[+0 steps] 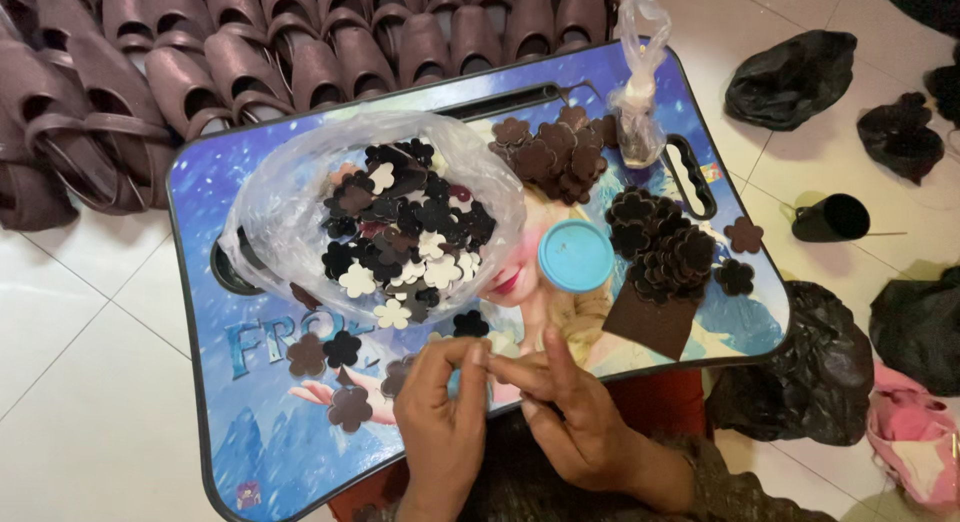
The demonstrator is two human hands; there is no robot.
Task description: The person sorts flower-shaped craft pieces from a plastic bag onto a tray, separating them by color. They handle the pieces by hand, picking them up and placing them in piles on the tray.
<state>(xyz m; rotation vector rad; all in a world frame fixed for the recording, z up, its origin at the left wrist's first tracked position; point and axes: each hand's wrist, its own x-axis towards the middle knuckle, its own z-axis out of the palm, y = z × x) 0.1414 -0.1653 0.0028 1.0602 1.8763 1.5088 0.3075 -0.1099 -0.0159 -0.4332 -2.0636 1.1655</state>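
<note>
Both hands, the left hand (440, 412) and right hand (565, 407), pinch 1 small flower-shaped cutout (482, 367) between fingertips just above the worktop (250, 422) near the plastic bag (290, 182), a piece that looks thin, light and bendy, best held by its edges.

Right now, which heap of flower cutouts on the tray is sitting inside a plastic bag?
The mixed black, brown and cream heap at the lap tray's left, in the open clear bag. The two all-brown heaps lie bare.

Small flower-shaped cutout (487, 360) pinched between both hands' fingertips, above tray's near edge
</note>
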